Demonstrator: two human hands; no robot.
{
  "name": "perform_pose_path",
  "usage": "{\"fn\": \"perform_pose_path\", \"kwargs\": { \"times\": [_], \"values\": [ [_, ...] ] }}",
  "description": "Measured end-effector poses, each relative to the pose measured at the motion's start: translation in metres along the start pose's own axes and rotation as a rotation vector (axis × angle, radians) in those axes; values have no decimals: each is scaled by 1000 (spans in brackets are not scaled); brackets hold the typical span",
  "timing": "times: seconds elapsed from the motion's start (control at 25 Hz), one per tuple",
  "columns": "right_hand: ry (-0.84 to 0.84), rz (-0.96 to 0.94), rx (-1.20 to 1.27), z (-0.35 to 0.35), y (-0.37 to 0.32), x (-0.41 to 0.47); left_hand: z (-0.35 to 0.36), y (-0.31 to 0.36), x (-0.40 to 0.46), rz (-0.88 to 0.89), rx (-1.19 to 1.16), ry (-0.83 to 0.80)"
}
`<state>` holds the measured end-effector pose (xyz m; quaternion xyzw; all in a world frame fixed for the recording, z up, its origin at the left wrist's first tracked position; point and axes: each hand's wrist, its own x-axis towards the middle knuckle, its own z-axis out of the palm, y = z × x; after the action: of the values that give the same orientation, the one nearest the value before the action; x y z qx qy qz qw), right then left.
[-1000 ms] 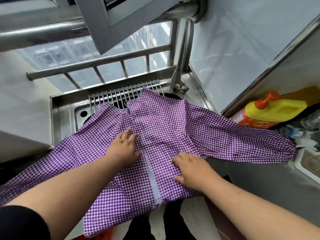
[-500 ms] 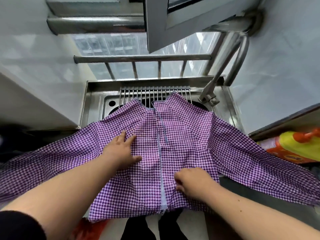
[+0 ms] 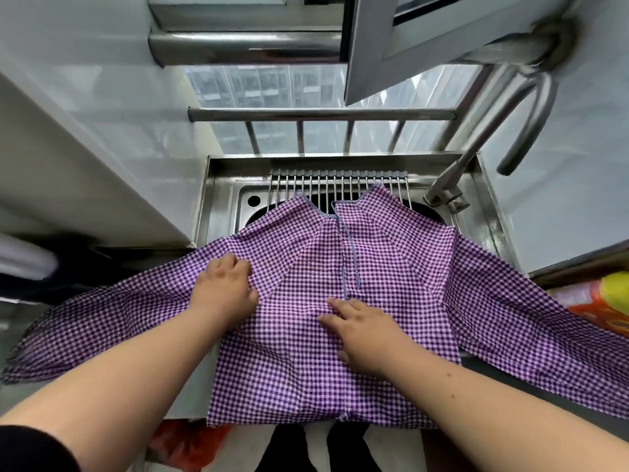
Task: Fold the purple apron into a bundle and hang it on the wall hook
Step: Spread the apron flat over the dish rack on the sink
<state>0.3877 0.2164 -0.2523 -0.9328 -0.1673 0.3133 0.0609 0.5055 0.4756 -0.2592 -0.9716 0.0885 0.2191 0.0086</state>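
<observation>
The purple checked apron (image 3: pixel 391 260) lies spread over the steel sink (image 3: pixel 223 199) and the counter's front edge. Its two sleeves stretch out to the left and right, and a blue tie runs down its middle. My left hand (image 3: pixel 223 291) sits on the left panel with fingers curled, gripping a fold of the cloth. Just below the tie's end, my right hand (image 3: pixel 364 332) presses flat on the apron's middle with straight fingers. No wall hook is in view.
A wire drying rack (image 3: pixel 340 183) spans the sink's far side, and a faucet (image 3: pixel 442 195) stands at its right. An open window sash (image 3: pixel 408 46) hangs overhead. An orange and yellow detergent bottle (image 3: pixel 599 301) lies at the right edge. A white cabinet (image 3: pixel 85 185) rises on the left.
My left hand has slid left and curled from flat into a grip on the cloth. My right hand has moved to the centre, where the pale front edge no longer shows.
</observation>
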Motion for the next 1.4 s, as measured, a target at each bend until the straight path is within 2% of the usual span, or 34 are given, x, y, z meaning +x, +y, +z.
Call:
{"fn": "perform_pose_path", "kwargs": {
  "times": [0.2, 0.36, 0.44, 0.56, 0.64, 0.72, 0.8, 0.92, 1.04, 1.16, 1.4],
  "values": [
    [-59, 70, -38, 2, -10, 20, 10, -49, 9, -220, -146, -271],
    [-73, 75, -45, 6, -5, 13, 17, -68, 12, -305, -22, -427],
    [-77, 78, -41, 5, -5, 12, 18, -79, 13, -291, 19, -448],
    [-74, 94, -23, 6, -4, 13, 13, -94, 7, -157, -37, -299],
    [-49, 120, -2, 5, -6, 14, 6, -106, -2, 66, -34, -130],
    [2, 158, 15, 0, -14, 18, 1, -119, -14, 329, 143, -46],
    [48, 164, 23, -7, -25, 25, 0, -124, -22, 410, 272, -31],
    [90, 40, -4, -22, -55, 48, 2, -133, -28, 260, 279, -49],
    [85, -36, -43, -35, -87, 76, 19, -154, -35, 150, 121, -41],
    [32, -34, -55, -36, -110, 100, 37, -171, -42, 1, 30, -118],
    [-51, 37, -31, -32, -117, 115, 58, -184, -56, -309, -19, -172]
  ]
}}
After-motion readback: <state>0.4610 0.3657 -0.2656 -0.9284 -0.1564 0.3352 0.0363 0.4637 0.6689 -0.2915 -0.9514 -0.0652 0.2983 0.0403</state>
